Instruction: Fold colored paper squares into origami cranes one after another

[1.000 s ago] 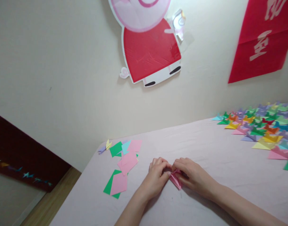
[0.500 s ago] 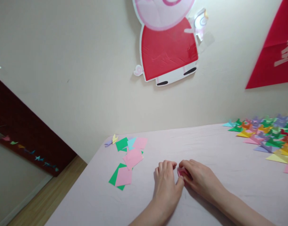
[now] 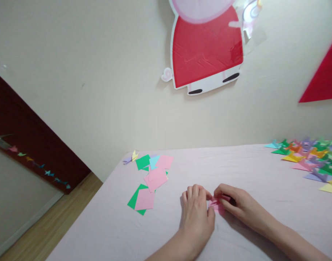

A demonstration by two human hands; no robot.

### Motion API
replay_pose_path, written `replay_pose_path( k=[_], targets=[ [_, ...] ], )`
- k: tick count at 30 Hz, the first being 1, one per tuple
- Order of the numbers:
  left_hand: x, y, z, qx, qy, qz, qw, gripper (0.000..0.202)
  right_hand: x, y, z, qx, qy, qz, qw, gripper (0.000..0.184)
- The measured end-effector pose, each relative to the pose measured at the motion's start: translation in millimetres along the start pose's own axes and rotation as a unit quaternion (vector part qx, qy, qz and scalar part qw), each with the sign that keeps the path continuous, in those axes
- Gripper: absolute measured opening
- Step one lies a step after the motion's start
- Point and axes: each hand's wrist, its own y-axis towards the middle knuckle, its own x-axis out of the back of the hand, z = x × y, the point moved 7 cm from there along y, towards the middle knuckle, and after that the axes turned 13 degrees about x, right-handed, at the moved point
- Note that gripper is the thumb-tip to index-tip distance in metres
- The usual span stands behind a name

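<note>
A small folded pink paper [image 3: 217, 205] lies on the pale pink table [image 3: 250, 174] between my two hands. My left hand [image 3: 196, 212] rests knuckles up, its curled fingertips pinching the paper's left edge. My right hand [image 3: 238, 205] comes in from the right with fingers bent, gripping the paper's right side. Most of the pink piece is hidden under the fingers.
Loose pink, green and blue paper squares [image 3: 151, 179] lie left of my hands, with two small folded pieces [image 3: 130, 158] by the table's far left corner. Several coloured folded paper shapes [image 3: 311, 159] cover the right side. A cartoon cut-out [image 3: 206, 47] and red banner [image 3: 325, 78] hang on the wall.
The view has swung left and slightly down, so the wall pictures shifted right. Both hands stay on the pink paper, which is now folded smaller and pinched between the fingertips.
</note>
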Motion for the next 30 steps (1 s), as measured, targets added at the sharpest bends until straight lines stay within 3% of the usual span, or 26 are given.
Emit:
replay_pose_path(
  k=[6,10,14,17,20,25,30],
  targets=[
    [3.4,2,2,-0.005,0.002,0.002,1.0,0.026,0,-3,-7,-0.03,0.048,0.02,0.998,0.024],
    [4.1,-3,-9,-0.056,0.085,-0.003,0.995,0.026,-3,-3,-6,-0.03,0.043,0.013,0.999,0.018],
    [-8.2,-16,-25,-0.16,0.243,0.008,0.957,0.032,-5,-4,-3,-0.017,0.017,0.005,1.0,0.011],
    [-15.6,-26,-27,-0.218,0.31,-0.017,0.925,0.038,-4,-6,0,-0.018,0.011,0.001,1.0,0.005],
    [-19.3,-30,-23,-0.25,0.331,-0.023,0.91,0.044,-3,-8,4,-0.013,0.013,0.017,1.0,0.01],
    [-16.7,-30,-18,-0.262,0.322,-0.009,0.91,0.047,2,-10,2,-0.027,0.003,0.026,0.999,0.019],
    [-18.8,-32,-21,-0.28,0.339,-0.014,0.898,0.045,2,-12,-4,-0.021,0.06,0.037,0.997,0.023]
  ],
)
